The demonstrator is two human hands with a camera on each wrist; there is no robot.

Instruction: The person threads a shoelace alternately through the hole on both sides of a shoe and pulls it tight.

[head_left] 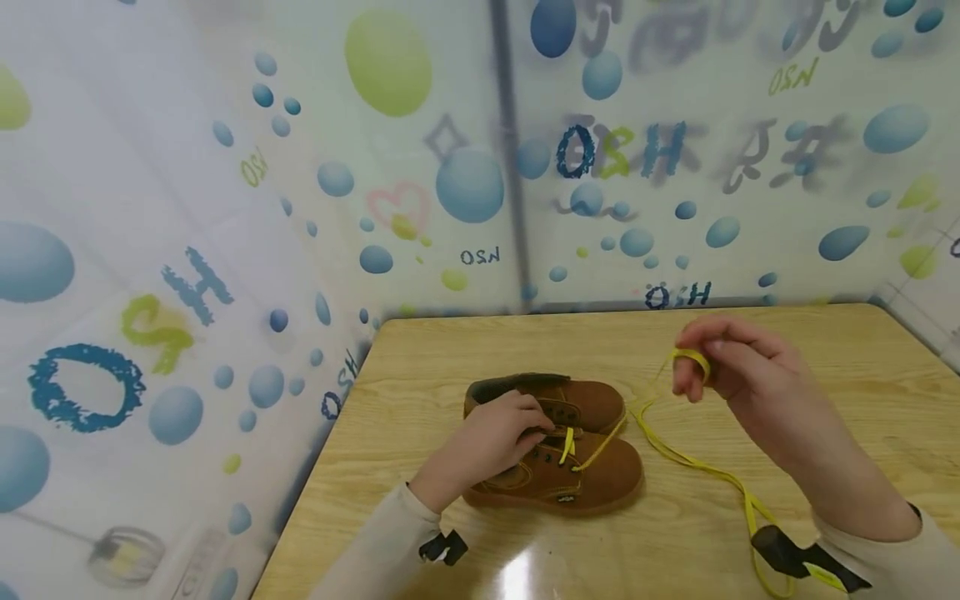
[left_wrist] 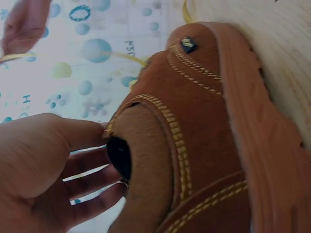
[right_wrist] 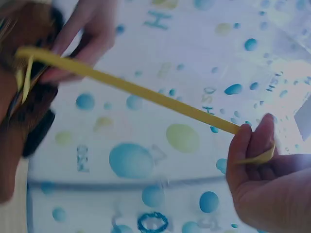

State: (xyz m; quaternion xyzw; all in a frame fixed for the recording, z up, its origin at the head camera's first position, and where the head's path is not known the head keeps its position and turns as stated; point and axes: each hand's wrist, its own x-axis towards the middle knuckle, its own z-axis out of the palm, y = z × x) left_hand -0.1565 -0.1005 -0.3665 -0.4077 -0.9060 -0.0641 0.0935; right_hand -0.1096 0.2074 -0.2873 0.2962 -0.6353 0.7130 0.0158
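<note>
Two brown shoes with yellow stitching lie side by side on the table, toes to the right. The near shoe [head_left: 618,468] has a yellow lace [right_wrist: 160,99] threaded through some eyelets. My left hand [head_left: 483,437] reaches over this shoe and pinches its tongue by the opening, thumb on the near side, as the left wrist view shows. My right hand [head_left: 765,379], raised above the table to the right, holds the lace, which loops round its fingers. In the right wrist view the lace runs taut from shoe to hand. The far shoe [head_left: 603,404] is partly hidden behind my left hand.
A loose length of yellow lace [head_left: 720,473] trails across the wooden table [head_left: 397,400] towards the right wrist. Behind and to the left hangs a white curtain [head_left: 300,250] printed with blue and green drops, meeting the table's edges.
</note>
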